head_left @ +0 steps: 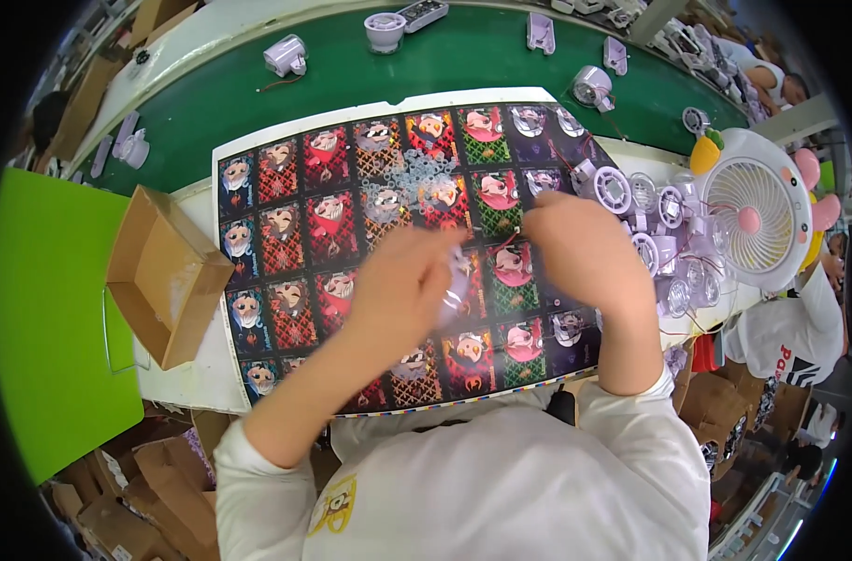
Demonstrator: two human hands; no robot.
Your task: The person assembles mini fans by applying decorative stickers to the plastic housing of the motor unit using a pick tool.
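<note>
The left hand (pixel 400 285) held a lilac part (pixel 458 286); right of the right hand (pixel 583 251), grip unclear, lay lilac housings (pixel 665 249).

A green belt-like surface (pixel 486 47) curves across the far side from 10 to 2 o'clock, edged by a pale ledge (pixel 220 37). A pale post (pixel 655 19) rises at 1 o'clock, a grey-white beam (pixel 800 120) at 2. At 9 o'clock a bright green panel (pixel 52 299) flanks the white bench (pixel 178 388). Brown cartons (pixel 173 477) crowd 8 o'clock, more cartons (pixel 720 397) 4 o'clock, where a bluish-white bright strip (pixel 814 505) glows farther out
</note>
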